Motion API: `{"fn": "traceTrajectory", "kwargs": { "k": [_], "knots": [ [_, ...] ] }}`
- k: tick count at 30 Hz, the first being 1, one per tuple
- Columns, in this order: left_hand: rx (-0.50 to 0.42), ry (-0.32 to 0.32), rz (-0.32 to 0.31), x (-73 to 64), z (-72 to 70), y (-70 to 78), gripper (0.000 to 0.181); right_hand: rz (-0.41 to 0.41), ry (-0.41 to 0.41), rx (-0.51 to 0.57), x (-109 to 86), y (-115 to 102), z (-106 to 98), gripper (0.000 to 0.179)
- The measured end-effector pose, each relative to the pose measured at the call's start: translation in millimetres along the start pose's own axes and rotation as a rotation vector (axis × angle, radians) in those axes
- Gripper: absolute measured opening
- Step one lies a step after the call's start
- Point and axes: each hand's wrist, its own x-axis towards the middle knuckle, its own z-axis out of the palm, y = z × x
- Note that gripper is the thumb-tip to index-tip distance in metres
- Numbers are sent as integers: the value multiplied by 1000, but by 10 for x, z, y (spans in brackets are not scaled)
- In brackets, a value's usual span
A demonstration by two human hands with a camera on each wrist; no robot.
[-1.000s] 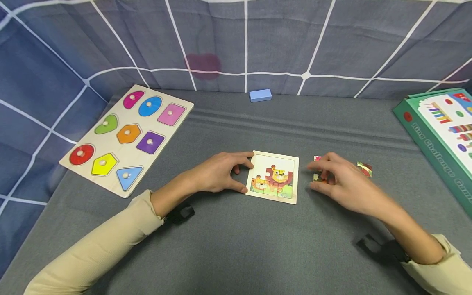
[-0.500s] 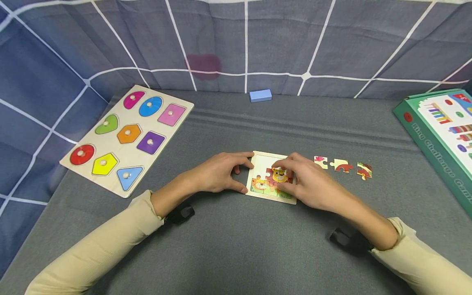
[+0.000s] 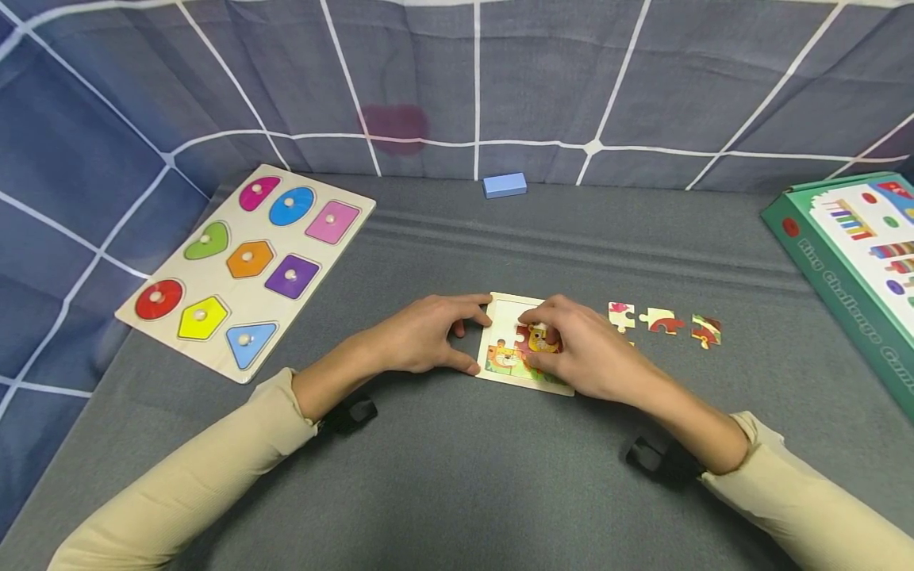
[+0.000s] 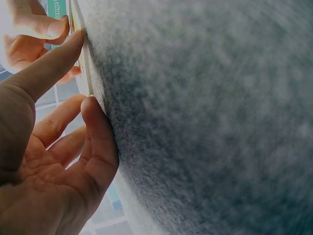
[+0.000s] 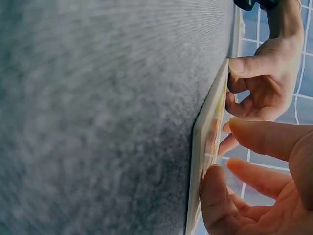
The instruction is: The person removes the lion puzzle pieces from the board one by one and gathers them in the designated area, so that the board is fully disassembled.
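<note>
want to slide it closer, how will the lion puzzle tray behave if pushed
The puzzle tray is probably stiff: its thin edge looks straight. Lying flat, it seems unlikely to tip. The fitted pieces might shift, with bare space beside them.

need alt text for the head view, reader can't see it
A person's left hand touches the left edge of a partly filled jigsaw tray while the right hand reaches over it. Loose pieces and a green box lie to the right, a wooden shape board to the left, and a blue block behind.
</note>
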Motion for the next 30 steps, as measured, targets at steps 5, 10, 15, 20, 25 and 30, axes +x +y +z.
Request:
{"fn": "traceTrajectory", "kwargs": {
  "k": [5,10,15,20,25,30],
  "knots": [
    [10,-1,0,4,1,-1,54,35,-36,-37,4,2,-5,47],
    [13,2,-2,1,-9,8,54,30,-65,-77,23,-1,-16,50],
    [15,5,2,-1,-14,12,54,54,-78,-52,44,1,-25,47],
    [11,4,2,-4,-18,9,55,53,-67,-14,51,9,-15,46],
    [18,8,5,-6,-9,-2,54,33,-41,-8,55,7,-6,41],
    [21,5,5,-11,5,-4,53,25,-37,-16,58,3,-7,35]
  ]
}}
